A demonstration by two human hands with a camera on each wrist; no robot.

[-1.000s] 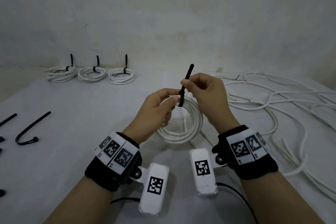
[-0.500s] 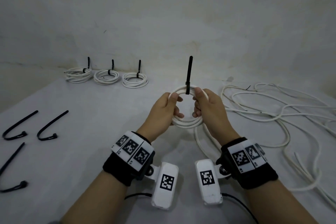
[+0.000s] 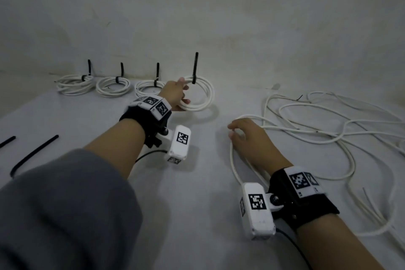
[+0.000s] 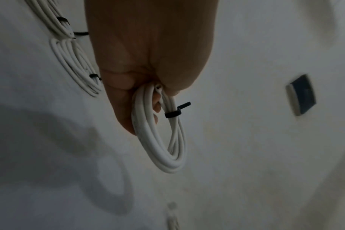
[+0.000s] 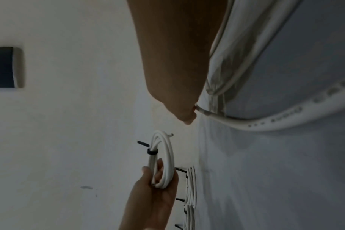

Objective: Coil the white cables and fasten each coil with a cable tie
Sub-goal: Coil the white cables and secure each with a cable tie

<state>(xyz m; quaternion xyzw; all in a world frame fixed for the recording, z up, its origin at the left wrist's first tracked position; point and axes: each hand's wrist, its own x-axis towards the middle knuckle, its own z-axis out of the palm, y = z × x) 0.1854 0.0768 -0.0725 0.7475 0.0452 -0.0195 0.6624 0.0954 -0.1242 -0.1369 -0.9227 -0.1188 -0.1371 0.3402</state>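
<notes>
Table point(image 3: 197, 182): left hand point(image 3: 174, 94) carried coil point(image 3: 200, 94) away.

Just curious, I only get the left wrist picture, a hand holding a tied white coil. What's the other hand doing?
Observer: The right hand pinches the end of a loose cable on the table.
Operator: How many coils are done?
Observer: Three tied coils lie in a row at the far edge; the left hand holds its coil beside them.
Operator: Any spare ties?
Observer: Two black ties show at the table's left.
</notes>
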